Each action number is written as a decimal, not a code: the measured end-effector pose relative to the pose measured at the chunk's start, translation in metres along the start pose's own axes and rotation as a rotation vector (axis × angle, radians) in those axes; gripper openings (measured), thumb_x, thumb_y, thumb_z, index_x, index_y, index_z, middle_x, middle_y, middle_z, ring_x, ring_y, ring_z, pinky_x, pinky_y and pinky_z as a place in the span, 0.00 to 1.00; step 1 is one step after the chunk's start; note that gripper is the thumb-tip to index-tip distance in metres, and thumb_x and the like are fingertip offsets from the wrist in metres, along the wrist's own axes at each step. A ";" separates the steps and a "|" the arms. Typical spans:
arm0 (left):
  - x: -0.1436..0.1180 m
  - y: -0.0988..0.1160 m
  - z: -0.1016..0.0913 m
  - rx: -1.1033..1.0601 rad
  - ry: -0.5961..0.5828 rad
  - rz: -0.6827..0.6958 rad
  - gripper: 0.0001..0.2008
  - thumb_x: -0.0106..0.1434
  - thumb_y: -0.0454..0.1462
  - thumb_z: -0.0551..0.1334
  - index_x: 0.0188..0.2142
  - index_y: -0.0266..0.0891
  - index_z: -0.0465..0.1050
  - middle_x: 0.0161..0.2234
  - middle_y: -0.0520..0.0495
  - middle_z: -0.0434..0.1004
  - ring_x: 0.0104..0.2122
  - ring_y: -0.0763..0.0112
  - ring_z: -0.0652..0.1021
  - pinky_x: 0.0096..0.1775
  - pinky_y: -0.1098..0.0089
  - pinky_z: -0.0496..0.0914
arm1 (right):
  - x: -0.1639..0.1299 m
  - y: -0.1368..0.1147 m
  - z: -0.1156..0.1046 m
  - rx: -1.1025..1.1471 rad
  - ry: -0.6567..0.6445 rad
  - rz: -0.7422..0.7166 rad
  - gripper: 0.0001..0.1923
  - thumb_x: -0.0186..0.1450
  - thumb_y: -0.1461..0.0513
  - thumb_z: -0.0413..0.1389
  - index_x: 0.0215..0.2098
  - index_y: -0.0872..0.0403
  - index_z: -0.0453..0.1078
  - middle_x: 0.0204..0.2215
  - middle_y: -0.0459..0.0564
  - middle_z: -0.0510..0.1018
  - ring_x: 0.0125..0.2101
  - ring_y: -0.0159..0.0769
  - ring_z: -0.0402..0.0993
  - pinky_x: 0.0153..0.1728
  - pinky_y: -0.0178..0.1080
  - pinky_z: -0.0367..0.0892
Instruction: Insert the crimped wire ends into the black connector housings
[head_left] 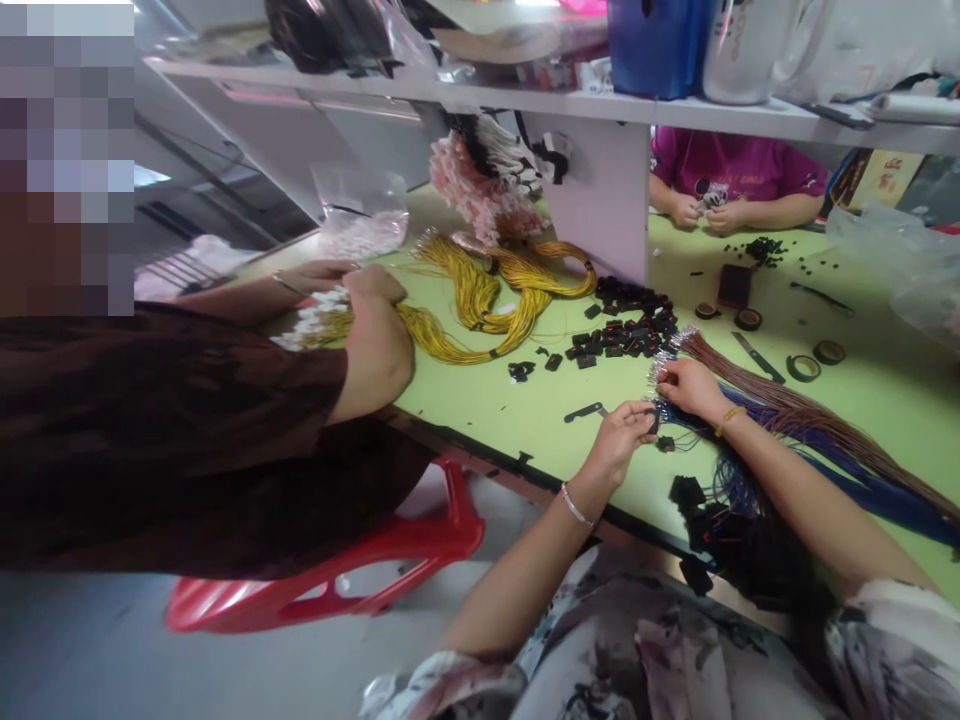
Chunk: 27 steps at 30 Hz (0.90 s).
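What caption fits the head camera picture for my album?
Left hand and right hand pinch a small black connector on wire ends above a green table.

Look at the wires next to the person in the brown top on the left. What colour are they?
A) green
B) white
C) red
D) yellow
D: the bundle of wires lying looped on the green table beside that co-worker's hand is yellow, while the wearer's own left hand and right hand work at the brown and blue wires.
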<state>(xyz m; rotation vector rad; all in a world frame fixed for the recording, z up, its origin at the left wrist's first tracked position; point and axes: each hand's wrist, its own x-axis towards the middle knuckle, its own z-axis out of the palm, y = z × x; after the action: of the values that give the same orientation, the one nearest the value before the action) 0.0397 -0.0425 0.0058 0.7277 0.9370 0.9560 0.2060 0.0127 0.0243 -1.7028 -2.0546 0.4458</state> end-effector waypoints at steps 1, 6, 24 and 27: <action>-0.001 0.000 0.000 0.001 -0.003 0.001 0.15 0.46 0.37 0.71 0.34 0.35 0.74 0.30 0.48 0.72 0.29 0.75 0.72 0.33 0.71 0.70 | 0.004 0.001 0.003 -0.017 -0.007 0.004 0.04 0.56 0.64 0.55 0.24 0.55 0.70 0.25 0.48 0.72 0.25 0.31 0.61 0.27 0.33 0.52; -0.003 0.002 0.000 -0.045 -0.002 0.019 0.14 0.47 0.36 0.70 0.34 0.35 0.74 0.30 0.49 0.71 0.30 0.75 0.71 0.34 0.72 0.69 | -0.003 0.005 -0.002 0.141 0.050 -0.087 0.07 0.60 0.61 0.53 0.26 0.55 0.69 0.24 0.46 0.71 0.25 0.31 0.61 0.28 0.33 0.54; 0.004 0.000 0.020 -0.411 -0.191 -0.121 0.09 0.56 0.28 0.61 0.38 0.35 0.72 0.36 0.46 0.72 0.35 0.74 0.73 0.39 0.73 0.68 | -0.073 -0.018 -0.030 0.328 0.065 -0.044 0.09 0.59 0.61 0.52 0.21 0.54 0.61 0.19 0.42 0.63 0.20 0.27 0.54 0.23 0.32 0.50; 0.004 0.000 0.019 -0.409 -0.186 -0.135 0.09 0.57 0.29 0.61 0.38 0.36 0.72 0.36 0.46 0.73 0.35 0.74 0.74 0.39 0.73 0.68 | -0.074 -0.018 -0.027 0.251 0.085 -0.052 0.10 0.58 0.63 0.51 0.20 0.54 0.60 0.17 0.41 0.62 0.20 0.27 0.54 0.23 0.33 0.49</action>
<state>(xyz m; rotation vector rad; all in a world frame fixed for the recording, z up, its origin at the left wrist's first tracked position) 0.0581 -0.0410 0.0122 0.3927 0.5935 0.9063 0.2162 -0.0643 0.0474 -1.4916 -1.8896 0.5781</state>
